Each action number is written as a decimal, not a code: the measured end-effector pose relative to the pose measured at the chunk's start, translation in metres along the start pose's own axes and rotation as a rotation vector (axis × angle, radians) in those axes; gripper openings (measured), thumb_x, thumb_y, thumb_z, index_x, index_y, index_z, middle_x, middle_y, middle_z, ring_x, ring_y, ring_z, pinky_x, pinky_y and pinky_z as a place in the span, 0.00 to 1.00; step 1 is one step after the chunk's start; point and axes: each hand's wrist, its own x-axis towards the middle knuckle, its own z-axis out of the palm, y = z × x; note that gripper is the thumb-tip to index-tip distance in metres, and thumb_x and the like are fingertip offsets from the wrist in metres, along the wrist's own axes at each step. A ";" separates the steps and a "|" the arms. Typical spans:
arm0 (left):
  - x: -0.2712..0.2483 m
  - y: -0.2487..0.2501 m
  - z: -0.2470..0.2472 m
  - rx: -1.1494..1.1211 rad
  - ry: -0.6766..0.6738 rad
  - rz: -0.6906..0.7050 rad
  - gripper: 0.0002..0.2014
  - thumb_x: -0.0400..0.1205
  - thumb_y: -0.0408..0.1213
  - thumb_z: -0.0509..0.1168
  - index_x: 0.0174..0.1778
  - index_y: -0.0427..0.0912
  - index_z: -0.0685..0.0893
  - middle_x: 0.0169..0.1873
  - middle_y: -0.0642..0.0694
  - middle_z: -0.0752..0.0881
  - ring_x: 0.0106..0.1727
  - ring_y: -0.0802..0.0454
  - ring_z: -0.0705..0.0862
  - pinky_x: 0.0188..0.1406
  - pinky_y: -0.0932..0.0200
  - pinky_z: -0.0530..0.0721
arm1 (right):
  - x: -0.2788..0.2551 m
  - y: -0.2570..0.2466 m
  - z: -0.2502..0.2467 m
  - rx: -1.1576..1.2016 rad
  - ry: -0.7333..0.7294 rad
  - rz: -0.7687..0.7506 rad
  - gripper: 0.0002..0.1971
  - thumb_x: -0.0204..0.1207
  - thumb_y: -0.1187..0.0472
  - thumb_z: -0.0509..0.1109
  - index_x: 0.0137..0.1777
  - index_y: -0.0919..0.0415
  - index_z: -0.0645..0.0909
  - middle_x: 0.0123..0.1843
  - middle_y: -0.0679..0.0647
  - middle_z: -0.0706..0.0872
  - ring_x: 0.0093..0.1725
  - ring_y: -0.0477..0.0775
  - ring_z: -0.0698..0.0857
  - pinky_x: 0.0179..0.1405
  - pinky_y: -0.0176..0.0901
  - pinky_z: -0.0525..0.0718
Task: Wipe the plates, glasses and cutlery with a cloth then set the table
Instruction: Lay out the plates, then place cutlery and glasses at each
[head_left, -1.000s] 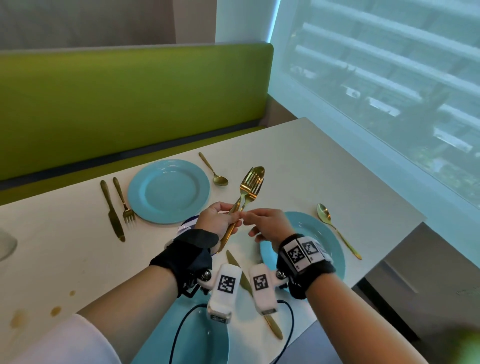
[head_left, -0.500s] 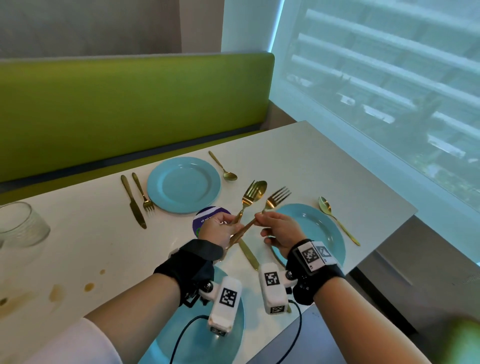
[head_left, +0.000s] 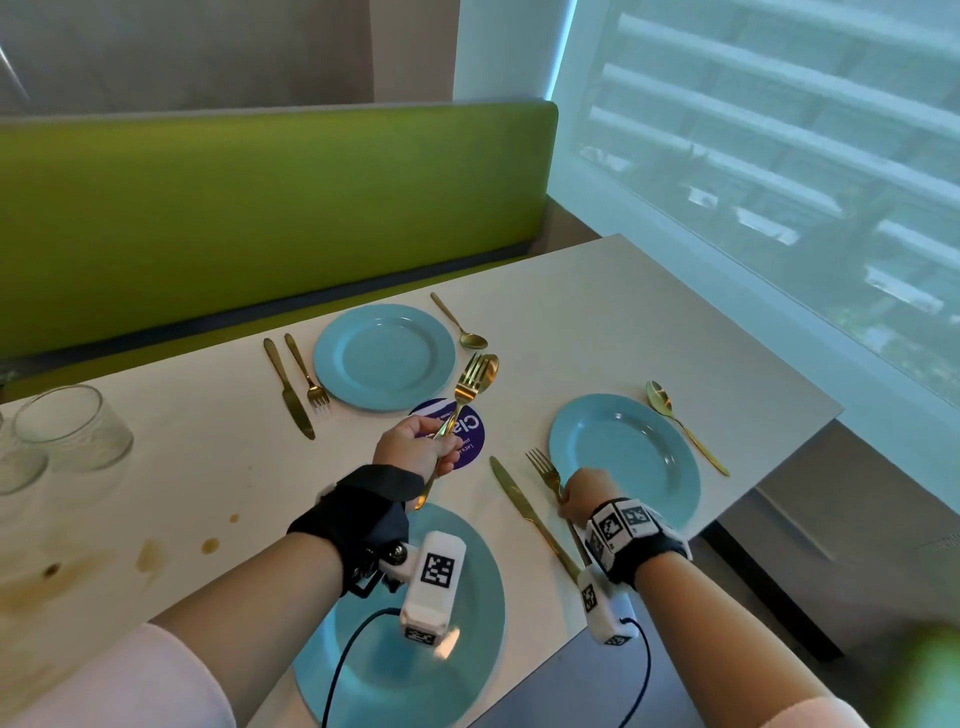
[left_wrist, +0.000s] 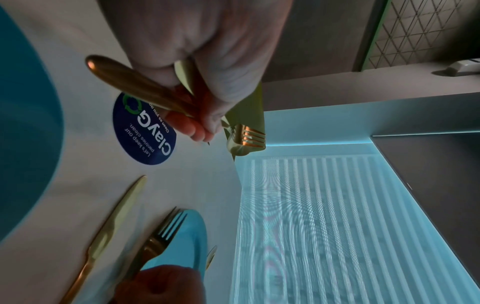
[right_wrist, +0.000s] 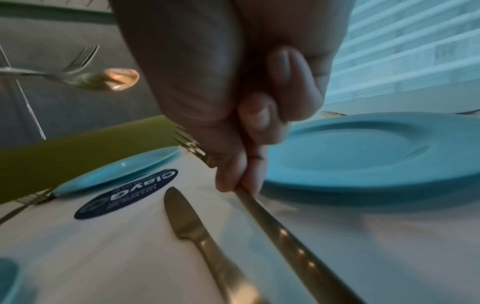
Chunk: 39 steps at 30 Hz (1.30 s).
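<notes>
Left hand (head_left: 415, 449) clamped on raised fork (head_left: 470, 382) plus spoon (head_left: 488, 365) (above round sticker (head_left: 470, 434)). Right hand (head_left: 584, 496) pinched second fork (head_left: 543, 467) on table (head_left: 208, 467), at 9 o'clock of plate (head_left: 623, 457), knife (head_left: 530, 514) just beside.

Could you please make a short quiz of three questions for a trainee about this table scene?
1. True or false: the left hand grips only a spoon.
2. The right hand sets a fork between which two things?
3. How many blue plates show in the head view? A) two B) three C) four

Key:
1. False: a fork and spoon together.
2. The knife and the right plate.
3. B
</notes>
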 end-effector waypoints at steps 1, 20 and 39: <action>0.000 -0.001 -0.001 0.003 0.002 0.001 0.09 0.78 0.24 0.67 0.39 0.43 0.78 0.34 0.44 0.85 0.33 0.53 0.82 0.32 0.65 0.82 | 0.002 -0.003 0.003 0.003 0.001 0.015 0.13 0.76 0.60 0.66 0.56 0.65 0.83 0.57 0.59 0.86 0.55 0.59 0.86 0.55 0.46 0.84; 0.009 -0.009 -0.012 -0.021 0.034 -0.026 0.09 0.78 0.23 0.67 0.38 0.43 0.79 0.36 0.41 0.85 0.33 0.52 0.81 0.34 0.62 0.82 | 0.004 -0.022 0.013 -0.136 0.114 -0.002 0.15 0.80 0.68 0.56 0.61 0.65 0.80 0.61 0.60 0.84 0.61 0.61 0.84 0.58 0.47 0.81; -0.051 0.016 -0.043 -0.162 -0.368 -0.101 0.06 0.82 0.25 0.61 0.50 0.36 0.80 0.38 0.42 0.87 0.30 0.56 0.79 0.27 0.68 0.77 | -0.082 -0.105 -0.038 1.285 -0.070 -0.342 0.10 0.78 0.68 0.64 0.40 0.58 0.84 0.28 0.53 0.79 0.26 0.47 0.73 0.22 0.34 0.69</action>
